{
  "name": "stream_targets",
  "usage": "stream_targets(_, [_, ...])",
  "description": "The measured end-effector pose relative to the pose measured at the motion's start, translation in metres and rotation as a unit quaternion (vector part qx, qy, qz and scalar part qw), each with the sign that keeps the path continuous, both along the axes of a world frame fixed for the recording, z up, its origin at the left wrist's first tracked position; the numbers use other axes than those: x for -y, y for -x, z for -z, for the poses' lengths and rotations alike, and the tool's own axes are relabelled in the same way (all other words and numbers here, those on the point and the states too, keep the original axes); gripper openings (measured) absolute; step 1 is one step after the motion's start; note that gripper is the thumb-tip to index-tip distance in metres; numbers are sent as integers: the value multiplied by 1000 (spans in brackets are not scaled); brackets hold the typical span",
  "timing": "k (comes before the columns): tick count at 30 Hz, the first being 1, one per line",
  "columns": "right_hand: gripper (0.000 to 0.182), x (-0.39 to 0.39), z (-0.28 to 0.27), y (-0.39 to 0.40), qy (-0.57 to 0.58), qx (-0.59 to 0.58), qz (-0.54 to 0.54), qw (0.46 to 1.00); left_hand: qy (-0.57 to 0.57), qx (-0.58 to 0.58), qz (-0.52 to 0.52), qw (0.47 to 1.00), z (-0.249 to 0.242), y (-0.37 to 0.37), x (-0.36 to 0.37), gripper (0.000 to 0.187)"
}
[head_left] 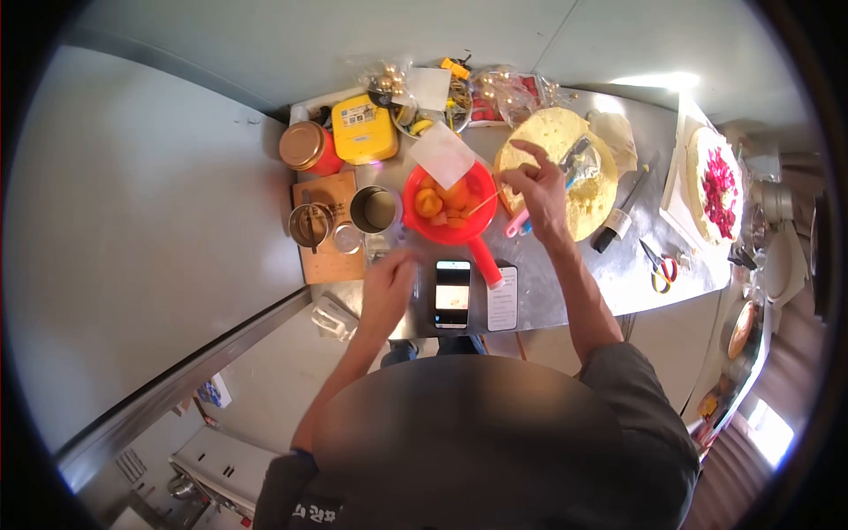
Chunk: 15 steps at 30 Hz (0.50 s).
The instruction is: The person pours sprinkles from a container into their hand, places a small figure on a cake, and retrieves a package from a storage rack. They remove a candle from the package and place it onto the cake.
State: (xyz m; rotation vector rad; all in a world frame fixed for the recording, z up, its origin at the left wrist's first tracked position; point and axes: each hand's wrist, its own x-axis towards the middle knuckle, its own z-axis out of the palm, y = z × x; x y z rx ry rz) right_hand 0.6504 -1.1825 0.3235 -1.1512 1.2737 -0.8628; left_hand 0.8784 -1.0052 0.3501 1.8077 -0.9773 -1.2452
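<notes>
My right hand [537,184] is over the table with its index finger raised. Its thumb and another finger pinch a thin pale stick [481,206], whose tip points down at a red strainer bowl [481,253]. Orange fruit pieces [428,203] fill the bowl, and a white card [442,155] overlaps its far rim. Beyond the right hand lie round yellow sponge cake layers [596,208] with clear plastic on top. My left hand [391,278] hovers at the near left of the bowl, fingers curled; anything inside them is hidden. A lit phone [452,305] lies between the hands.
At left are a metal cup [360,209], a wooden board [329,265], a copper-lidded jar [303,144] and a yellow box [367,141]. Rightward lie a knife [629,196], scissors [659,272] and a cream cake with red petals [720,194]. A white phone [502,305] rests near the front edge.
</notes>
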Motion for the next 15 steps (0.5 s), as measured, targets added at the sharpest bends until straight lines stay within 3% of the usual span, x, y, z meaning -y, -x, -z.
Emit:
stream_targets(3, [51, -30, -13, -5, -62, 100, 47, 992, 131, 217, 101, 962, 17, 30, 78, 21])
stream_targets(6, [45, -48, 4, 10, -93, 87, 70, 989, 131, 356, 133, 916, 59, 49, 128, 33])
stream_targets(9, [41, -60, 17, 18, -114, 120, 99, 981, 133, 359, 121, 916, 74, 57, 157, 40])
stream_targets(15, [49, -58, 11, 20, -56, 40, 46, 997, 114, 351, 118, 922, 104, 62, 180, 20])
